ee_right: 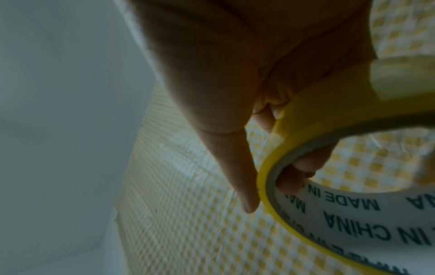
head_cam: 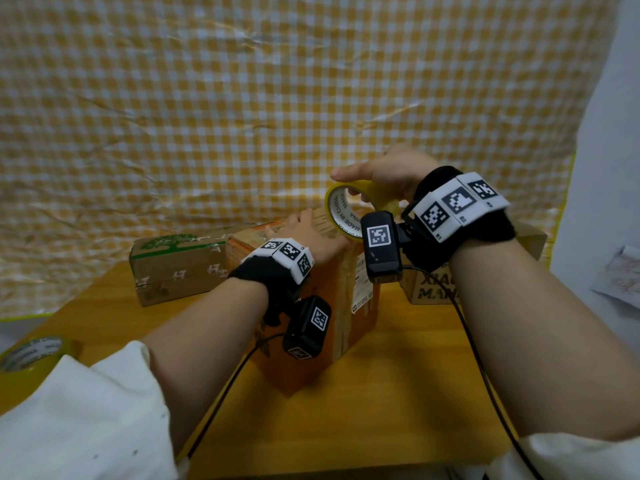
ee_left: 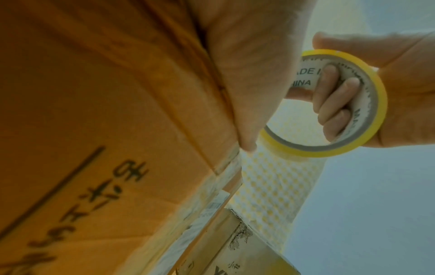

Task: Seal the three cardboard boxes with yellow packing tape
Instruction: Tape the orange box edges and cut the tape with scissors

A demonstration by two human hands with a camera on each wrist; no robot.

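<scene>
An orange-brown cardboard box [head_cam: 349,306] stands in the middle of the table. My left hand [head_cam: 308,233] lies flat on its top, fingers straight, pressing down near the far edge. My right hand [head_cam: 384,174] grips a roll of yellow packing tape [head_cam: 346,209] just above the box's right top edge, fingers curled through the core [ee_left: 334,96] and thumb over the rim. In the right wrist view the roll [ee_right: 329,167] fills the lower right. A second box with a green print [head_cam: 176,268] lies at the back left; a third box [head_cam: 429,289] stands behind my right wrist.
Another roll of yellow tape [head_cam: 31,355] lies at the table's left edge. A yellow checked cloth [head_cam: 277,98] hangs behind the wooden table [head_cam: 381,393]. A white wall and some paper [head_cam: 620,275] are on the right. Camera cables trail from both wrists.
</scene>
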